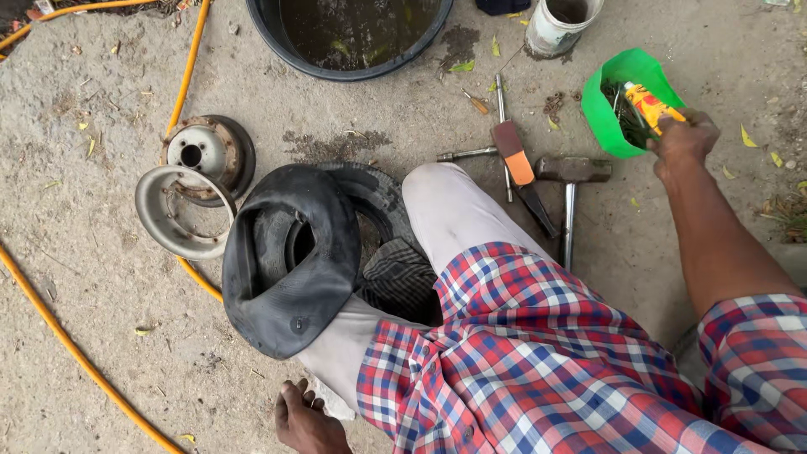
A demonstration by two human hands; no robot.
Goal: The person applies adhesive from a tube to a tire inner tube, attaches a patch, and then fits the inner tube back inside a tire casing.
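right hand (683,137) is extended over the green tub (620,92) on the ground at upper right, fingers closed around a small yellow and orange tube (650,106) whose far end lies among the dark metal bits in the tub. grip sits at the tube's near end; recommended: lift straight up so the tub does not tip. left hand (304,418) rests on the ground by the knee, fingers loosely curled, holding nothing. the black inner tube (290,269) lies draped over the tyre (377,195), beside the wheel rim halves (192,187). hammer (572,189) lies near the tub.
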